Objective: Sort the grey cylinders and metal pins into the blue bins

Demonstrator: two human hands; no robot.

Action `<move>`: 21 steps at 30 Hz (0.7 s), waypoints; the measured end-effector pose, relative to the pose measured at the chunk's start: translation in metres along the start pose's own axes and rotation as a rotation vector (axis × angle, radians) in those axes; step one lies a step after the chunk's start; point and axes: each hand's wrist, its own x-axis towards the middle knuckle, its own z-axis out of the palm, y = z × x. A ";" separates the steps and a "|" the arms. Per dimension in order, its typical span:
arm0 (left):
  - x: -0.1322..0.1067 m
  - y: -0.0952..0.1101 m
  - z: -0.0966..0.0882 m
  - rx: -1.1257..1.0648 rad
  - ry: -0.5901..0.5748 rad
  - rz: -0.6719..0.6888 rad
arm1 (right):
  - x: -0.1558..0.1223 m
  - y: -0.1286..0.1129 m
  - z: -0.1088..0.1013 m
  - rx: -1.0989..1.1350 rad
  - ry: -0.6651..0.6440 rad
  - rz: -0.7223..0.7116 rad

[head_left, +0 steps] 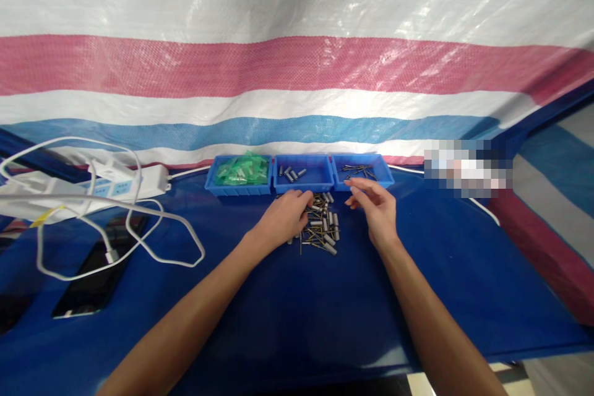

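Progress, judged from the layout: sorting looks partly done. Grey metal cylinders [291, 174] lie in the blue plastic middle tray [320, 177], and thin dark metal pins [358, 169] lie in the matching blue right tray [385, 175]. Left over: a mixed pile of grey cylinders and brassy pins [329, 239] on the glossy dark-blue desk [297, 315], in front of the middle tray, nearer the desk's far edge than its near edge.

Hands: the left hand [288, 216] rests at the pile's left side, fingers curled down; grasp hidden, cannot tell. The right hand [379, 207] has thumb and forefinger close together at the right tray's front rim; cannot tell whether anything is pinched.

Counts: trays, three, in a row along the far edge; cylinders in middle tray, about six; cylinders in pile, at least eight; pins, overlapping, uncountable in both places. Translucent green packets [244, 169] heap in the blue left tray [237, 190]; number unclear. One black, flat, phone-like slab [93, 284] towards the desk's left edge.
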 end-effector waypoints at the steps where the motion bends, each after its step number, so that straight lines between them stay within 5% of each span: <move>1: 0.000 0.000 0.000 0.006 -0.003 0.005 | 0.000 0.000 0.000 0.002 0.001 0.005; 21: 0.002 -0.003 -0.013 -0.238 0.083 0.146 | 0.000 -0.002 0.001 0.046 -0.017 0.032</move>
